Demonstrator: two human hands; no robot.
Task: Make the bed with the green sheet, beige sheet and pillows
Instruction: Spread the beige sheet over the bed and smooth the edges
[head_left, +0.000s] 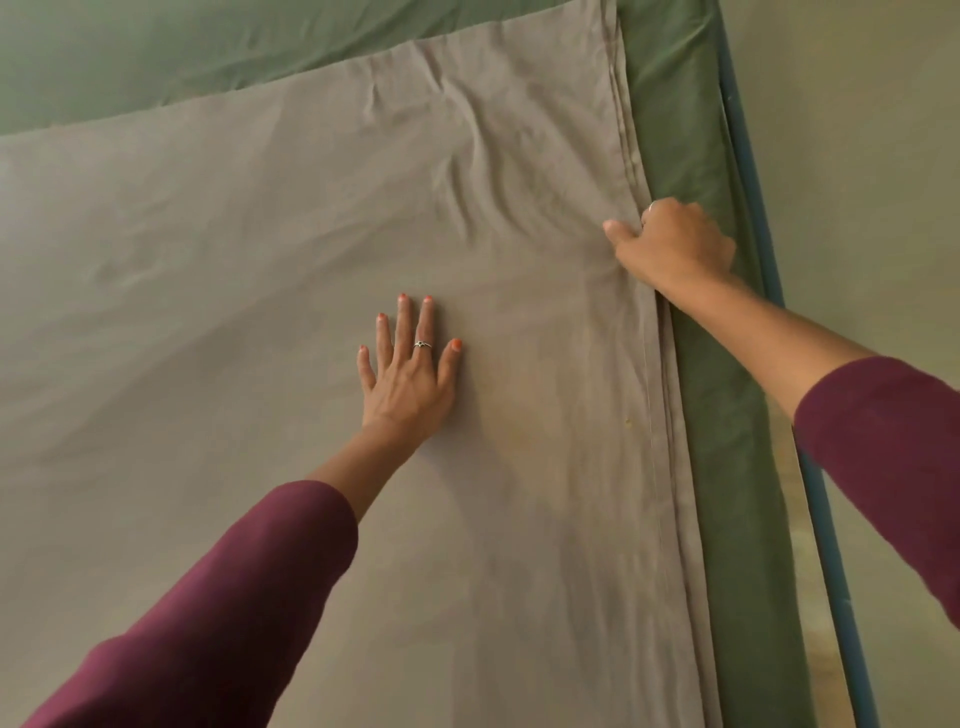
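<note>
Left hand (410, 364) lies flat on the beige sheet (260, 260) – right hand (675, 244), at 2 o'clock, grips its hem over the green sheet (691, 156).

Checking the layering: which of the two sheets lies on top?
The beige sheet lies on top, under both hands; the green sheet shows only beyond its far and right edges.
</note>
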